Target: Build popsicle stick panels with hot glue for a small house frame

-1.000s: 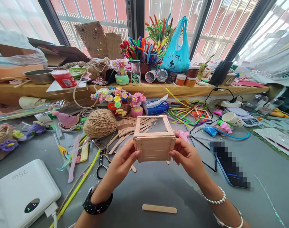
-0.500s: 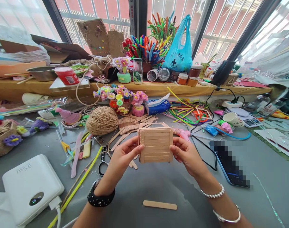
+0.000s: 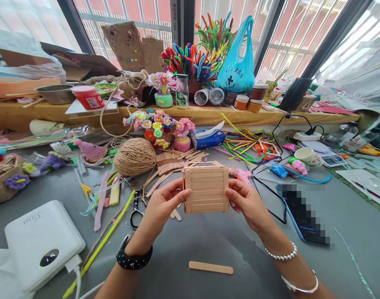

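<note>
A small box made of popsicle sticks is held up above the grey table, its slatted side facing me. My left hand grips its left edge, thumb on the front and fingers behind. On the opposite edge, my right hand pinches the box the same way. Below it, a single popsicle stick lies flat on the table. Behind the box is a pile of loose popsicle sticks, partly hidden by it. A pink glue gun shows just beyond my right hand.
Left of my left arm lie black scissors, a ball of twine and a white power bank. A phone rests on the right, with a black cable beside it. Pipe cleaners and a blue tissue pack lie farther back.
The box and both hands stay nearly in place, with the slatted side tilted very slightly. The whole view has shifted a little.
</note>
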`<state>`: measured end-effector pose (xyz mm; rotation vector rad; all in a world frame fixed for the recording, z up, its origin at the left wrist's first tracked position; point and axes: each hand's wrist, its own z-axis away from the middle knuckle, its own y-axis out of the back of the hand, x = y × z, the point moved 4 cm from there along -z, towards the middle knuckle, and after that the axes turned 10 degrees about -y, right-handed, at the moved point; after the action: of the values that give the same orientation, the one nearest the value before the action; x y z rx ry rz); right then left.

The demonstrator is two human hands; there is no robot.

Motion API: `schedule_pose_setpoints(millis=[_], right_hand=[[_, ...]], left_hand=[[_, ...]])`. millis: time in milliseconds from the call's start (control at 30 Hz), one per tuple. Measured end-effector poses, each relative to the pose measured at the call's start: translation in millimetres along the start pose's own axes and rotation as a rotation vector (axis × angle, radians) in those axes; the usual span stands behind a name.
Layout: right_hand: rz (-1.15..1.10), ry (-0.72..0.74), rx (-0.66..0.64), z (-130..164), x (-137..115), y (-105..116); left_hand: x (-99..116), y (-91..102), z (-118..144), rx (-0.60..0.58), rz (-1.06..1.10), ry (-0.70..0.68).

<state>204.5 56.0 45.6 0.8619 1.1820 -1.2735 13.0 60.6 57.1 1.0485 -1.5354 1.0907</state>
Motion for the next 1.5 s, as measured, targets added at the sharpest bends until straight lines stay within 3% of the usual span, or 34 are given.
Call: schedule_pose_setpoints(millis=[433,1067,1500], right_hand=[[0.017,-0.023,0.102,-4.4,5.0,3.2],[-0.038,-0.092,0.106,-3.8,7.7,1.3],[0.004,-0.014,0.110,11.1,-3.8,-6.3]], left_hand=[[2.0,-3.4,3.2,0.027,0.020,-0.011],[-1.4,-1.4,1.7,0.037,0.028,0.058],[-0.6,3.3,2.8,-0.051,0.103,0.079]])
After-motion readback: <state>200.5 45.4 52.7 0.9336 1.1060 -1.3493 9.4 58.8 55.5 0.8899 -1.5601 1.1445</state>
